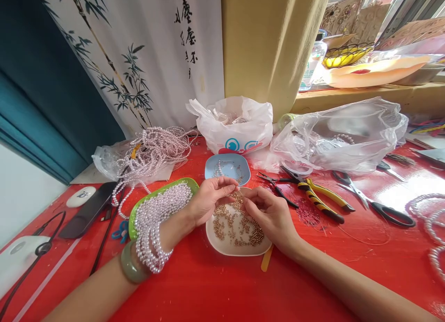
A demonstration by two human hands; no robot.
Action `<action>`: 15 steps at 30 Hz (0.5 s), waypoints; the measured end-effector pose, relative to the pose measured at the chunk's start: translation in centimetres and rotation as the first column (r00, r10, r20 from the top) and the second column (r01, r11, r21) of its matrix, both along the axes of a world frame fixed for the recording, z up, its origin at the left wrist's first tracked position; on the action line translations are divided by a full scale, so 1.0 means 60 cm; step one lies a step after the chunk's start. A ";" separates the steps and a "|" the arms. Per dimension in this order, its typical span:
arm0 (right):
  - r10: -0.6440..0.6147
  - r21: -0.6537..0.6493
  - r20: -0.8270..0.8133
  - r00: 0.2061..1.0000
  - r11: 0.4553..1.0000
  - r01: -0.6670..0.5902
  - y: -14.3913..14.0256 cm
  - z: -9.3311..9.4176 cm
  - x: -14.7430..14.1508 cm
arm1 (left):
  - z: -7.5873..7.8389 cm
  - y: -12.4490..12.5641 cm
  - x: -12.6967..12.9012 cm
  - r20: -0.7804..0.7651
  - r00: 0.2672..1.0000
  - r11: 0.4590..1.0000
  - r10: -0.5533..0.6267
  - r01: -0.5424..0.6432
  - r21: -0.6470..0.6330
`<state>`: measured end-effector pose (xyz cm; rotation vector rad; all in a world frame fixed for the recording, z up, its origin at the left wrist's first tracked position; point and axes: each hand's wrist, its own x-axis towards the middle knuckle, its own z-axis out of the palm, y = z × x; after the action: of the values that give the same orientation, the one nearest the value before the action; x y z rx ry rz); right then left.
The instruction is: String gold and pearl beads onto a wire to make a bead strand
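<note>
Above a white dish [222,251] of small gold beads [255,235], my left hand [208,199] and my right hand [269,215] come close together, each with fingertips pinched. Something thin and tiny sits at their fingertips, too small to name. Several loops of pearl beads [153,252] and a green bangle [134,262] circle my left wrist. Left of the dish, partly behind my left hand, a green tray [194,184] holds many loose pearl beads [170,199]. A blue dish [210,166] with a few beads and strung pieces stands just behind.
Strung pearls [156,148] heap at the back left, near a phone [86,211]. Plastic bags [239,123] line the back. To the right lie yellow-black pliers [318,197], smaller pliers [281,190], scissors [378,206] and more pearl strands [434,224]. A yellow strip [266,260] touches the white dish.
</note>
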<state>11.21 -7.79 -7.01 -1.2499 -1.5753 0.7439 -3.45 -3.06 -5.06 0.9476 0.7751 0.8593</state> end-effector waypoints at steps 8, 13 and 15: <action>0.020 -0.019 0.011 1.000 1.000 -0.020 -0.002 0.006 0.001 | 0.008 -0.004 0.002 -0.017 1.000 1.000 0.012 -0.012 0.021; 0.019 -0.032 0.005 1.000 0.999 -0.019 -0.003 0.007 0.001 | 0.006 -0.004 0.003 -0.033 0.999 0.999 0.024 -0.023 0.028; 0.011 -0.035 -0.009 1.000 0.999 -0.011 -0.002 0.007 0.001 | 0.003 -0.005 0.003 -0.044 0.999 0.999 0.026 -0.025 0.040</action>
<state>11.24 -7.91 -6.60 -1.2629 -1.5688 0.7860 -3.25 -3.34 -4.88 0.9963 0.8122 0.8812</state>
